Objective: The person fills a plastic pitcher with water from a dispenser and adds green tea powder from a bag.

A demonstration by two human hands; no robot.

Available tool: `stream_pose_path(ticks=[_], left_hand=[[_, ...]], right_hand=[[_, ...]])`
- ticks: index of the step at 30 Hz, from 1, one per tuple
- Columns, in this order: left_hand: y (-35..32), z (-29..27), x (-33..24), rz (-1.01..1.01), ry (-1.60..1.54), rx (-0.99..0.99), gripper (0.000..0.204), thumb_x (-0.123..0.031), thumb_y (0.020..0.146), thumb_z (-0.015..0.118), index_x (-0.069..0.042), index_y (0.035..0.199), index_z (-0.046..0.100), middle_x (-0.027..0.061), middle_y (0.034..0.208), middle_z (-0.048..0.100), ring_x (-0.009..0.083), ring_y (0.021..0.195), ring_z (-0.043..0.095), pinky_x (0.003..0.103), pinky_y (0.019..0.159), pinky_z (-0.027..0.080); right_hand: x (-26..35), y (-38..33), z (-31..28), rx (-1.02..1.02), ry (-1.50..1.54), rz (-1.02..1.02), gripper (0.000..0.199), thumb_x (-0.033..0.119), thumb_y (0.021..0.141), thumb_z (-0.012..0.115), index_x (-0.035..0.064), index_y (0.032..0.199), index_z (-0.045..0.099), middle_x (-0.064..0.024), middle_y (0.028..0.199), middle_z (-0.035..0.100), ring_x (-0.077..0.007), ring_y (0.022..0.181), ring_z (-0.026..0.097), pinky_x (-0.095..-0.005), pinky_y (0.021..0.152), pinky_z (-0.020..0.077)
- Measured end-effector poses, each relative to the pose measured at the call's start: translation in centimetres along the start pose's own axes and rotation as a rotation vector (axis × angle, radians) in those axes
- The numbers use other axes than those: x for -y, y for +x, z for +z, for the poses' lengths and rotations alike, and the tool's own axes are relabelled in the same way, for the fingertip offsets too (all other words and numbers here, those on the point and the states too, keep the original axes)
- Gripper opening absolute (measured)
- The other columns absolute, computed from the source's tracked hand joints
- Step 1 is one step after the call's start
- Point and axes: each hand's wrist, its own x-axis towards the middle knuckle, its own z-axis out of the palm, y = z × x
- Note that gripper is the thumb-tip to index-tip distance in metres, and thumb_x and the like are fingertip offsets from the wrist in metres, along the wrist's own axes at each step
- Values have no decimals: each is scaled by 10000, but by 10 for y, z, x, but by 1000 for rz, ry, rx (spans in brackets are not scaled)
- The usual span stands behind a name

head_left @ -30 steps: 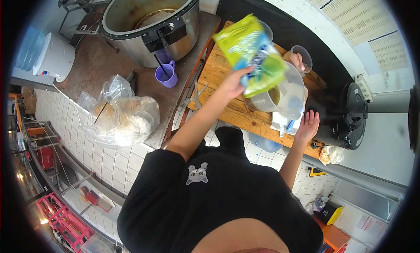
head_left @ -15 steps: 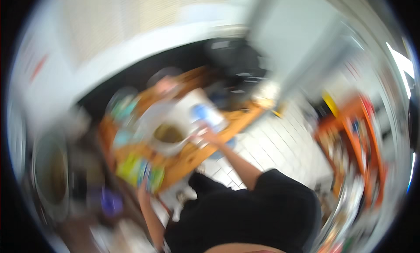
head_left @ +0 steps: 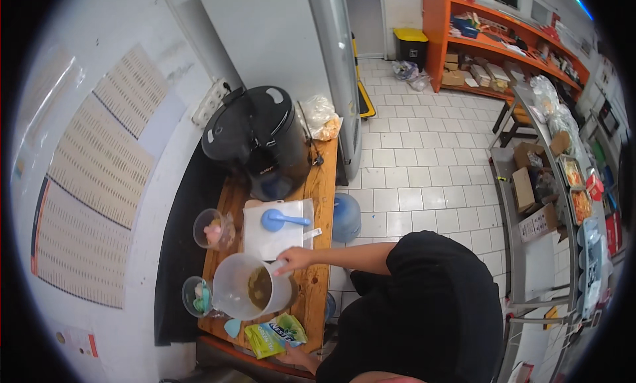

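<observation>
A translucent plastic pitcher [head_left: 228, 287] with brownish-green contents stands near the front of the wooden table [head_left: 322, 211]. My right hand [head_left: 295, 258] is closed at its handle, on the right side of the rim. Close by lies a shiny yellow-green pouch [head_left: 275, 335]. My left hand [head_left: 298, 358] grips the lower right edge of that pouch, its fingers partly hidden. Beyond the pitcher, a blue scoop [head_left: 273, 219] rests on a white sheet or flat pack [head_left: 262, 244]. A small light-blue piece [head_left: 232, 327] sits between pitcher and pouch.
Two clear tubs stand along the wall side, one with pink contents [head_left: 212, 232] and one with green [head_left: 200, 297]. A large black lidded appliance [head_left: 265, 144] and a plastic bag [head_left: 320, 115] occupy the far end. Right of the table are a blue water bottle [head_left: 346, 217] and shelving [head_left: 523, 217].
My view has swung to the right and sharpened, bringing the tiled floor and shelves further in. My right hand stays at the pitcher and my left at the pouch.
</observation>
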Motion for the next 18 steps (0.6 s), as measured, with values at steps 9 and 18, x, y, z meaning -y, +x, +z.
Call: stream_pose_path(ticks=[9,18], left_hand=[[-51,26,-93,50,360,121,334,-266,881,514,55,944,580,110,737,583,197,654,525,312,623,425],[-113,63,-78,287,10,291,524,-292,848,559,-21,1246,353,157,867,581,243,706,558,318,680,458]], right_hand=[[9,-27,39,197,321,-171,508,491,838,512,1,945,590,-113,767,598,-218,743,568,-337,688,443],[1,-63,20,80,-213,-188,606,336,766,622,74,1242,356,-203,1134,457,-312,1020,498,-392,813,417]])
